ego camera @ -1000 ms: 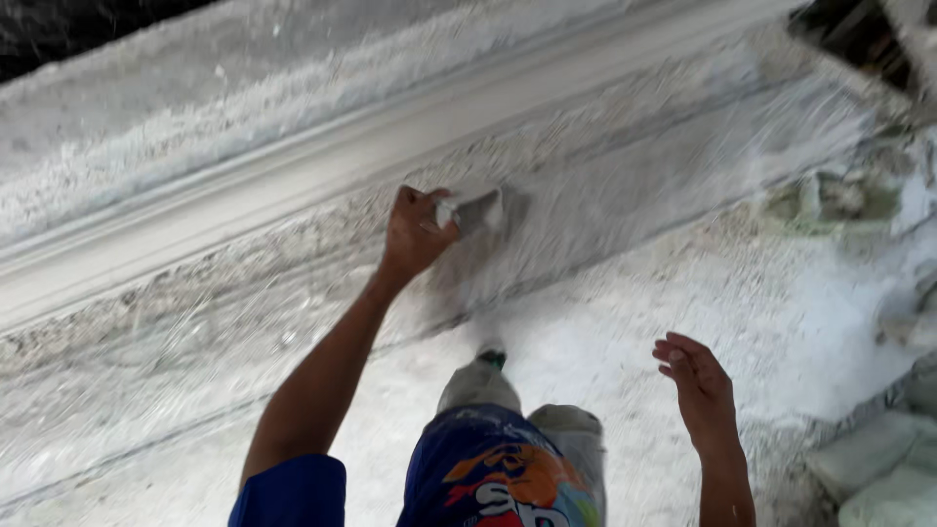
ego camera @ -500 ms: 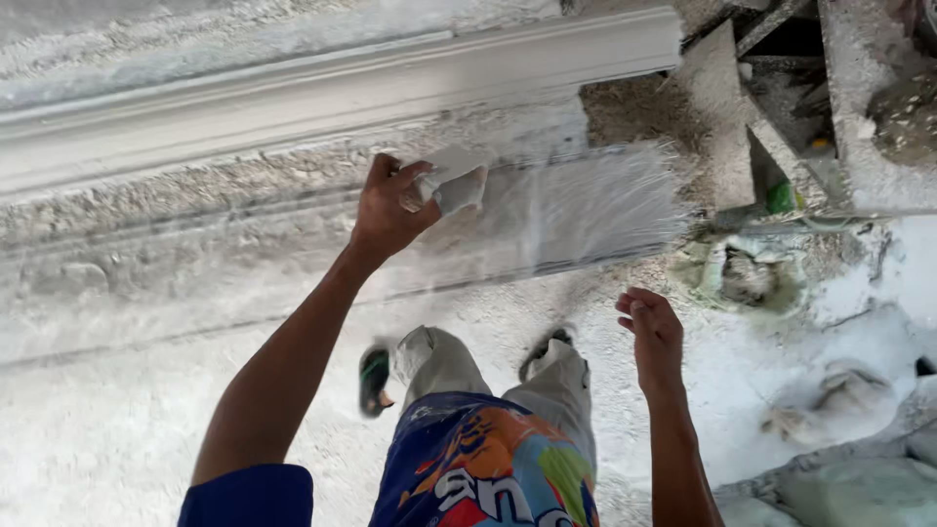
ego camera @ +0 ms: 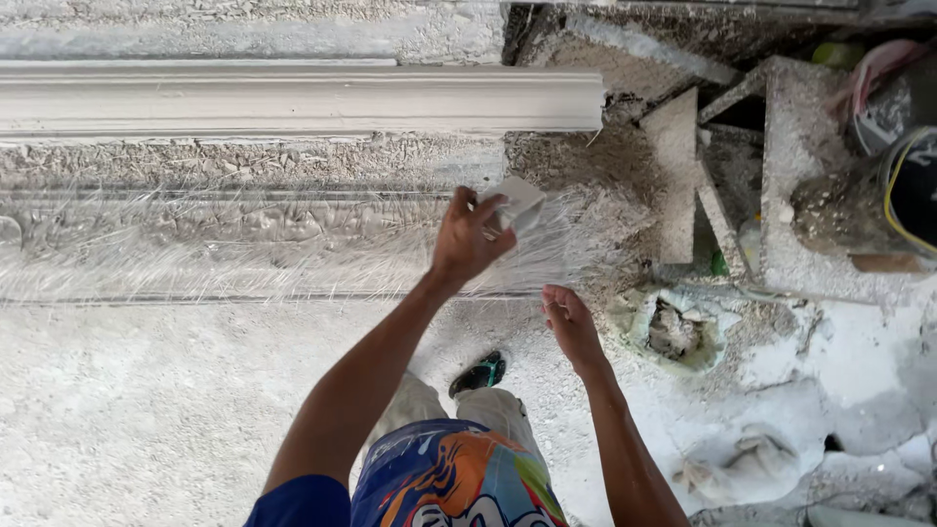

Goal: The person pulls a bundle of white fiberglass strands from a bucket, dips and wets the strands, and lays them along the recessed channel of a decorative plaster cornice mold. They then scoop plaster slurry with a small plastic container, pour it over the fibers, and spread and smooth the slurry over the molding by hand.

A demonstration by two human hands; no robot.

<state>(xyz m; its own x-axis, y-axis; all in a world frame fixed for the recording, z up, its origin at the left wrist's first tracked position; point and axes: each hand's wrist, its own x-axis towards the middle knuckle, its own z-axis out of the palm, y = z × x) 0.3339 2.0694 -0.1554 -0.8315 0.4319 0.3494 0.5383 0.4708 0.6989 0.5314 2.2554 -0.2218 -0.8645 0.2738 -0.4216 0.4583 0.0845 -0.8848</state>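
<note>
A: Left hand (ego camera: 468, 239)?
B: Grasps small flat white scraper block (ego camera: 517, 203), on wet fibre-covered plaster strip (ego camera: 244, 244), 12 o'clock.
A: Right hand (ego camera: 569, 327)?
B: Released, empty. Long white moulded cornice (ego camera: 293, 98) looks finished; strip looks unfinished.

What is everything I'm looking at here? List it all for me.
Moulded plaster strip: one, white, long, lying across the top.
Wet fibre-covered cast: one, grey-white, below the strip.
Scraper block: one, pale, held over the cast's right end.
Slabs: several, grey, upper right.
Bucket: one, dark, far right.
Rag lump: one, whitish, lower right floor.
Floor: plaster-dusted white.
Sandal: one seen, dark with green.
Left hand: grips the block.
Right hand: empty, fingers loosely curled.
</note>
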